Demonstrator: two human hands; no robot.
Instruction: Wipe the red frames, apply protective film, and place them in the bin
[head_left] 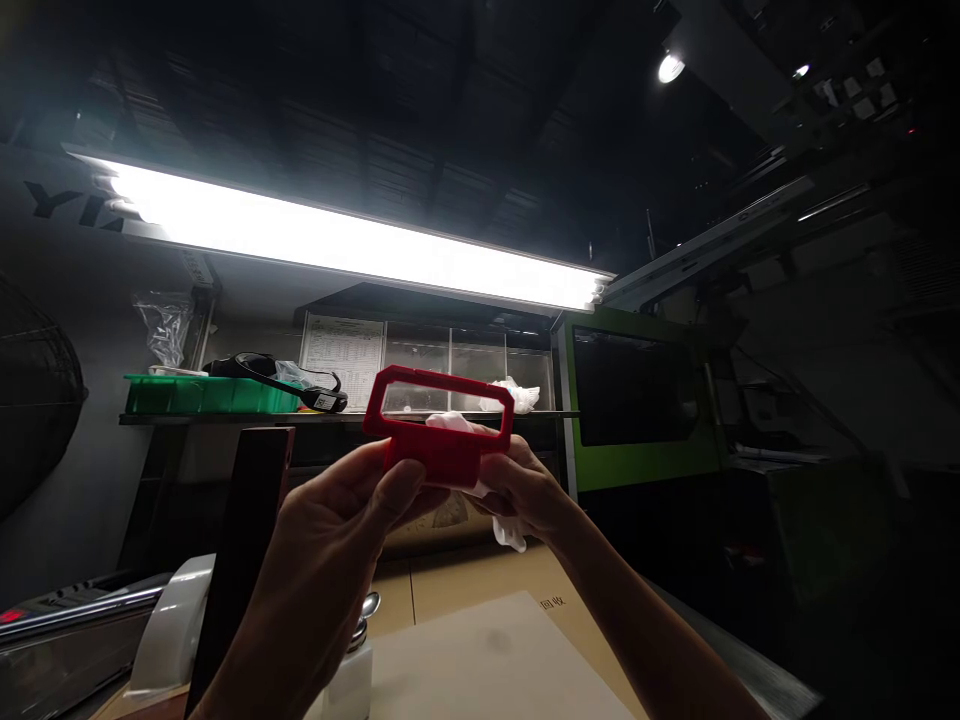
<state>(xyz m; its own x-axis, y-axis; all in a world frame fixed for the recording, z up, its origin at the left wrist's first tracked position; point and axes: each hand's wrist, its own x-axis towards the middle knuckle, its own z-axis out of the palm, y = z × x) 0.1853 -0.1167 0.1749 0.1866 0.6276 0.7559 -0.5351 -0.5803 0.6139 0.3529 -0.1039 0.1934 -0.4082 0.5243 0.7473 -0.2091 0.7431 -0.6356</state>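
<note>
A red plastic frame (pixel 442 420) with an open rectangular window is held up in front of me, against the light. My left hand (pixel 352 510) grips its lower left part with thumb and fingers. My right hand (pixel 525 490) holds its lower right side together with a white cloth (pixel 511 532), which also shows through the window.
A long bright lamp (pixel 352 245) hangs overhead. A shelf behind carries a green tray (pixel 202 393) and a black item. A green machine (pixel 637 400) stands at the right. Below are a cardboard-covered table (pixel 480 590), a white sheet and a dark upright post (pixel 244 540).
</note>
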